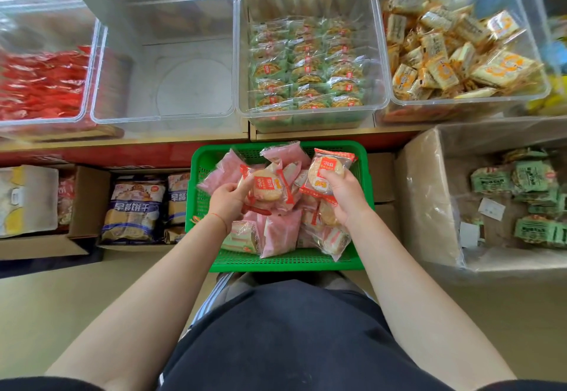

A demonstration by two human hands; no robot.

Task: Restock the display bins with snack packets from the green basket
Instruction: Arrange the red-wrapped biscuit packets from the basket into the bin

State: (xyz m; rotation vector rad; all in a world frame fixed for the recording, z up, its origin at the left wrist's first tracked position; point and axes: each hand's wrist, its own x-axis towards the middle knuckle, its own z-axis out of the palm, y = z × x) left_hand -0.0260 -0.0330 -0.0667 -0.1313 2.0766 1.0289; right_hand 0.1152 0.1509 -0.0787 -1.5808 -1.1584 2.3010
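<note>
Green basket sits on the floor below the shelf of clear bins, still heaped with pink and red-trimmed packets. Left hand grips a red-trimmed rice-cracker packet just above the heap; right hand grips a second rice-cracker packet, raised a little higher. Both are pinched by the edge, probably so each packet can drop flat. The empty clear bin stands up and to the left, beside the bin of green packets; its open top gives free entry. The shelf's front edge lies between basket and bins and needs clearing on the lift.
</note>
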